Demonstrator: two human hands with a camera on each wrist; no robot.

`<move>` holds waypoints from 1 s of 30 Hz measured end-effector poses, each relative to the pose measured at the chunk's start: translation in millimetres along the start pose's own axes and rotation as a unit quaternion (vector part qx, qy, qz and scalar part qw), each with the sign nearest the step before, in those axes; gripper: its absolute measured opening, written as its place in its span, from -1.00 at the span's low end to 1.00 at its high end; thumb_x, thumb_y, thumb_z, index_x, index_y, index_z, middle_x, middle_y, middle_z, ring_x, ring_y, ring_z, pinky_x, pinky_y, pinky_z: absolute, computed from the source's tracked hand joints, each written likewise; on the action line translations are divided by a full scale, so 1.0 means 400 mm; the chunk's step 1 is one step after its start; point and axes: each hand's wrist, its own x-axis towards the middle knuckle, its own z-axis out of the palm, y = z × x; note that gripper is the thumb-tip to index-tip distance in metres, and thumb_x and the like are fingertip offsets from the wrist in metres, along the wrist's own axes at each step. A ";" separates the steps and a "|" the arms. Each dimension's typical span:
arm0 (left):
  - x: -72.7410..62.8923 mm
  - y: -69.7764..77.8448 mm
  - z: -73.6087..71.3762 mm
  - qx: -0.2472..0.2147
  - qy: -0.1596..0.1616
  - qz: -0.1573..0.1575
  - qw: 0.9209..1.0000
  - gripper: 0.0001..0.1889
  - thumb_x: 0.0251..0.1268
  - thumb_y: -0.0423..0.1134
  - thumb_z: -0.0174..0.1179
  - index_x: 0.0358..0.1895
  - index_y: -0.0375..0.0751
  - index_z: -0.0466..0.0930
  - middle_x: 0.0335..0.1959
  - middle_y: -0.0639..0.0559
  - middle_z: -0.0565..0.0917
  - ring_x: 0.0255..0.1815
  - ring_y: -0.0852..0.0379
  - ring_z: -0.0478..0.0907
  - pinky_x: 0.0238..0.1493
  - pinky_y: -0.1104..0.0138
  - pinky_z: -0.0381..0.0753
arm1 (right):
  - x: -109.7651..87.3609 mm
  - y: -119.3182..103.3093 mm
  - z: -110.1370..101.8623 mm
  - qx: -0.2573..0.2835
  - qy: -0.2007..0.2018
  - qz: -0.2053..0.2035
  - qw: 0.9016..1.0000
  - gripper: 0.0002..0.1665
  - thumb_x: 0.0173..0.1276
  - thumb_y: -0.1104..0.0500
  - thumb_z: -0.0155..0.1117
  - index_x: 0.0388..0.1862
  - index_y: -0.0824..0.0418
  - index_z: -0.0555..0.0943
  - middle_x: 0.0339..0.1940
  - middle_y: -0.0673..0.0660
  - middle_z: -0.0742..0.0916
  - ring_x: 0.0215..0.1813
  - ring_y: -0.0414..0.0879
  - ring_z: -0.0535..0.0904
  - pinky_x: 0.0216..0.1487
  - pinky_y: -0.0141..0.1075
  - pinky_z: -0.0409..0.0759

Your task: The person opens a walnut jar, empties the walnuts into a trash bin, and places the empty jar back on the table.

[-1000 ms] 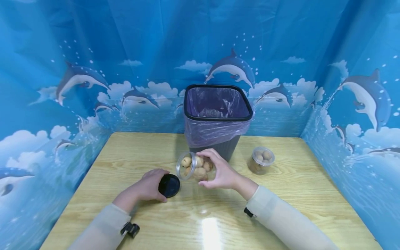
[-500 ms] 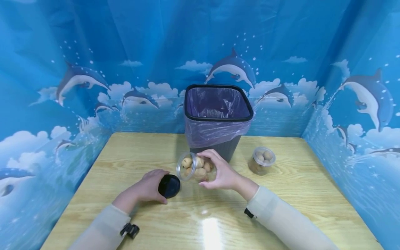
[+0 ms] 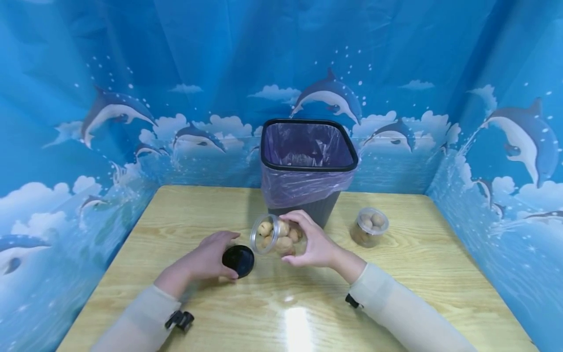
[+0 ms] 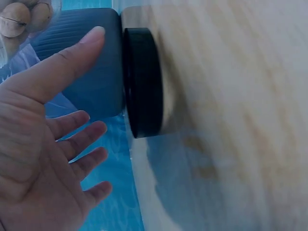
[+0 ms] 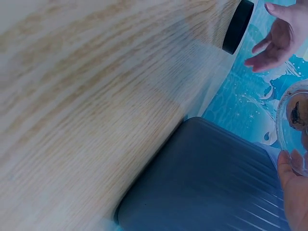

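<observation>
My right hand [image 3: 317,247] grips a clear plastic jar [image 3: 256,235], its open mouth tilted to the left above the table. Round brown nut-like pieces [image 3: 283,244] fill part of the jar; one [image 5: 298,115] shows a dark mark in the right wrist view. A round black lid [image 3: 239,261] lies on the table left of the jar. Around its left side my left hand [image 3: 210,259] stands with thumb and fingers spread. In the left wrist view this hand [image 4: 45,159] is off the lid [image 4: 144,82], palm bare and fingers apart.
Behind the jar stands a dark grey bin [image 3: 303,215] with a black rim and a purple bag liner. A second clear jar [image 3: 364,238] of similar round brown pieces stands open to its right. The wooden table [image 3: 184,210] backs onto a blue dolphin curtain [image 3: 211,58].
My left hand has let go of the black lid, and its fingers have spread and drawn slightly left and up. The right hand and its jar stay nearly still.
</observation>
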 end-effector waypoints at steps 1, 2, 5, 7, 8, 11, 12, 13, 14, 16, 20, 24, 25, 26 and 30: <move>0.000 0.004 -0.005 -0.001 0.000 -0.001 1.000 0.05 -0.08 0.07 0.59 0.49 -0.24 0.26 0.43 -0.24 0.36 0.46 -0.31 0.21 0.41 -0.24 0.12 | 0.001 -0.001 0.000 0.000 0.000 -0.001 1.000 0.10 -0.16 0.10 0.69 0.41 0.14 0.36 0.26 0.13 0.50 0.26 -0.02 0.44 0.37 -0.19 0.39; 0.000 0.007 -0.011 -0.003 0.000 -0.002 1.000 0.02 -0.03 0.07 0.57 0.49 -0.24 0.26 0.43 -0.25 0.36 0.45 -0.31 0.22 0.40 -0.25 0.13 | 0.001 -0.002 0.000 0.001 0.000 -0.001 1.000 0.10 -0.16 0.10 0.69 0.41 0.14 0.36 0.27 0.13 0.50 0.26 -0.02 0.44 0.37 -0.19 0.39; 0.001 0.016 -0.030 -0.005 0.003 -0.003 1.000 -0.05 0.12 0.12 0.46 0.50 -0.25 0.25 0.44 -0.24 0.35 0.44 -0.30 0.25 0.38 -0.25 0.18 | 0.002 -0.004 -0.002 0.004 -0.001 0.002 1.000 0.10 -0.17 0.11 0.69 0.41 0.13 0.36 0.27 0.11 0.50 0.27 -0.02 0.44 0.37 -0.19 0.39; 0.003 0.020 -0.044 -0.003 0.010 0.000 1.000 -0.10 0.21 0.15 0.38 0.51 -0.25 0.24 0.45 -0.23 0.34 0.44 -0.28 0.26 0.38 -0.22 0.21 | 0.001 -0.004 -0.004 0.004 0.000 0.004 1.000 0.10 -0.17 0.10 0.69 0.41 0.12 0.36 0.28 0.11 0.50 0.28 -0.03 0.43 0.38 -0.19 0.39; 0.004 0.023 -0.051 -0.004 0.015 0.002 1.000 -0.12 0.26 0.15 0.34 0.51 -0.25 0.24 0.45 -0.23 0.34 0.44 -0.28 0.26 0.38 -0.21 0.23 | 0.001 -0.003 -0.004 0.004 0.000 0.005 1.000 0.11 -0.17 0.10 0.69 0.41 0.11 0.36 0.28 0.11 0.50 0.28 -0.03 0.43 0.38 -0.19 0.39; 0.009 0.031 -0.076 -0.010 0.044 0.012 0.999 -0.20 0.35 0.11 0.27 0.50 -0.25 0.24 0.45 -0.22 0.35 0.43 -0.25 0.29 0.36 -0.16 0.31 | -0.001 -0.002 -0.005 0.005 -0.001 0.007 1.000 0.12 -0.17 0.11 0.69 0.42 0.11 0.36 0.28 0.11 0.50 0.28 -0.02 0.43 0.38 -0.17 0.39; 0.012 0.035 -0.084 -0.012 0.056 0.015 0.998 -0.22 0.37 0.10 0.26 0.50 -0.25 0.24 0.45 -0.21 0.35 0.43 -0.24 0.29 0.37 -0.14 0.31 | -0.002 -0.002 -0.005 0.006 -0.001 0.007 1.000 0.12 -0.17 0.11 0.69 0.42 0.11 0.36 0.28 0.11 0.49 0.28 -0.02 0.43 0.37 -0.18 0.39; 0.014 0.040 -0.093 -0.014 0.065 0.017 0.998 -0.24 0.39 0.08 0.25 0.50 -0.24 0.24 0.45 -0.20 0.35 0.44 -0.23 0.29 0.37 -0.13 0.31 | -0.002 -0.002 -0.005 0.008 -0.001 0.007 1.000 0.11 -0.16 0.12 0.69 0.43 0.11 0.36 0.28 0.11 0.49 0.28 -0.02 0.43 0.37 -0.18 0.39; 0.017 0.046 -0.103 -0.013 0.075 0.019 0.997 -0.26 0.40 0.05 0.24 0.50 -0.24 0.24 0.44 -0.20 0.35 0.43 -0.22 0.30 0.37 -0.12 0.32 | -0.003 -0.002 -0.005 0.010 -0.001 0.007 1.000 0.11 -0.16 0.12 0.69 0.43 0.11 0.36 0.28 0.11 0.49 0.28 -0.02 0.43 0.37 -0.18 0.39; 0.022 0.059 -0.120 -0.006 0.094 0.027 0.995 -0.29 0.42 0.02 0.24 0.49 -0.25 0.25 0.44 -0.21 0.36 0.44 -0.22 0.30 0.39 -0.11 0.30 | -0.003 -0.002 -0.006 0.013 0.000 0.006 1.000 0.10 -0.16 0.12 0.68 0.42 0.10 0.36 0.29 0.11 0.49 0.28 -0.02 0.42 0.36 -0.19 0.39; 0.030 0.082 -0.148 0.022 0.123 0.047 0.991 -0.32 0.44 -0.01 0.22 0.49 -0.25 0.26 0.43 -0.23 0.36 0.44 -0.23 0.28 0.41 -0.12 0.26 | 0.000 -0.005 -0.005 0.014 0.002 0.004 1.000 0.12 -0.20 0.15 0.70 0.41 0.14 0.36 0.29 0.13 0.49 0.28 -0.02 0.42 0.36 -0.22 0.38; 0.041 0.099 -0.169 0.039 0.149 0.070 0.986 -0.33 0.46 -0.02 0.19 0.50 -0.23 0.24 0.45 -0.19 0.36 0.47 -0.20 0.25 0.43 -0.12 0.22 | 0.000 -0.013 -0.007 0.018 0.007 -0.004 1.000 0.15 -0.26 0.18 0.73 0.39 0.22 0.37 0.27 0.20 0.50 0.27 0.03 0.42 0.38 -0.24 0.37; 0.044 0.104 -0.174 0.042 0.155 0.077 0.984 -0.34 0.47 -0.02 0.18 0.50 -0.23 0.24 0.46 -0.19 0.35 0.47 -0.20 0.24 0.44 -0.11 0.20 | -0.001 -0.016 -0.008 0.019 0.008 -0.005 1.000 0.16 -0.27 0.19 0.73 0.39 0.24 0.37 0.27 0.21 0.50 0.27 0.04 0.43 0.38 -0.24 0.36; 0.048 0.109 -0.180 0.044 0.160 0.083 0.983 -0.35 0.47 -0.03 0.17 0.50 -0.22 0.25 0.47 -0.17 0.34 0.48 -0.19 0.23 0.45 -0.11 0.20 | -0.002 -0.017 -0.010 0.020 0.008 -0.005 1.000 0.16 -0.27 0.19 0.73 0.39 0.24 0.37 0.27 0.21 0.50 0.27 0.04 0.43 0.39 -0.24 0.35; 0.067 0.133 -0.206 0.050 0.184 0.105 0.976 -0.36 0.48 -0.05 0.16 0.52 -0.16 0.23 0.52 -0.13 0.27 0.52 -0.15 0.18 0.46 -0.11 0.17 | -0.005 -0.015 -0.013 0.014 0.005 -0.001 1.000 0.15 -0.24 0.18 0.72 0.41 0.22 0.36 0.27 0.18 0.50 0.28 0.01 0.43 0.41 -0.25 0.33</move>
